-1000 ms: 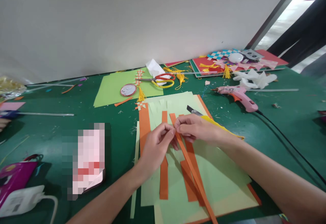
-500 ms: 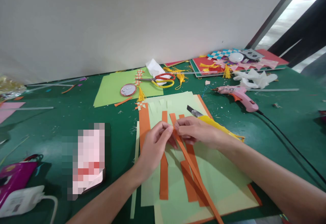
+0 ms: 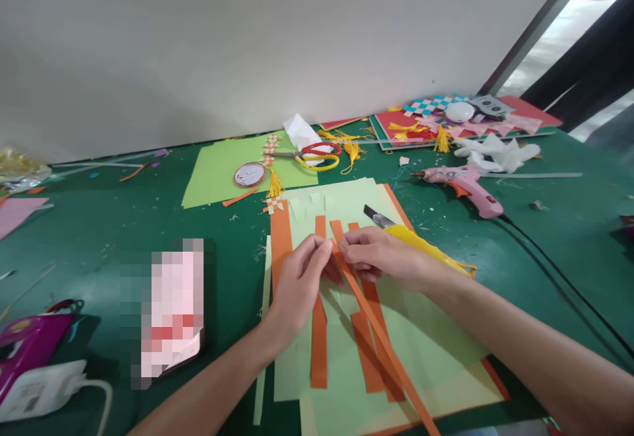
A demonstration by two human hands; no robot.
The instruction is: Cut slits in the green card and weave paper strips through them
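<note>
On the near part of the dark green table (image 3: 232,257), between the person's two bare hands, lies a long, narrow orange paper strip (image 3: 372,320), slanting over pale green paper sheets (image 3: 446,357). Its long axis runs diagonally: the far end points towards the wall and a little left, while the near end reaches down to the right, past the sheets' lower edge. The left hand (image 3: 297,290) has thumb and forefinger pinched at the far end. The right hand (image 3: 391,257) has its fingers curled just beside it; whether they grip it, I cannot tell.

As for progress, several shorter, flat orange paper strips (image 3: 319,350) are already cut and laid out, and a small orange-and-white checkered paper piece (image 3: 274,205) is woven at the sheets' far left corner. The long strip looks unwoven along its visible length. How much work is left, the view does not show.
</note>
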